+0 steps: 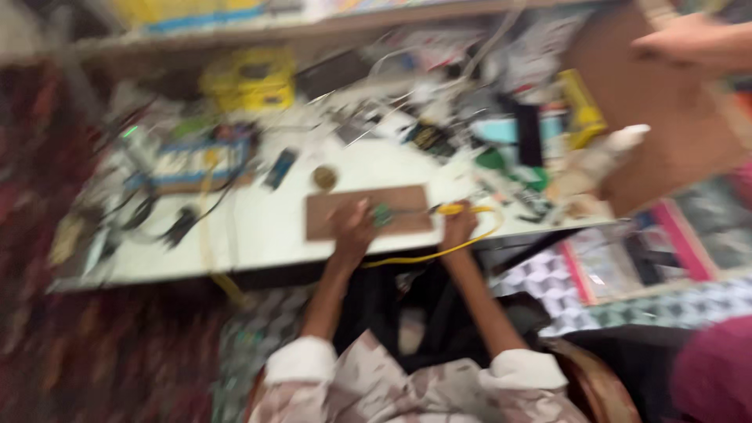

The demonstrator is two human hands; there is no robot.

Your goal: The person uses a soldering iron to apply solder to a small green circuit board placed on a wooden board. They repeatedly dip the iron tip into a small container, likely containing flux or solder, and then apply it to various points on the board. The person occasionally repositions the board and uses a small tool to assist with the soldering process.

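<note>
Blurrily: left hand (352, 227) pressing small green board (382, 215) on flat brown slab (329, 213) | right hand (458, 225) grip clamped on yellow-handled tool (453, 209)

Brown board (368, 211) lies flat on the low table (258, 235), near its front edge, about centre. Left hand (352, 229) rests on the board; small part (382, 215) sits on the board just right of it. Right hand (458, 227) is off the board's right end, gripping a corded tool (454, 209). Round tin (324, 178) sits just behind the board. Box (251, 78) at table's back left. Another person's hand (689, 41) far right, on a cardboard box (666, 110).
</note>
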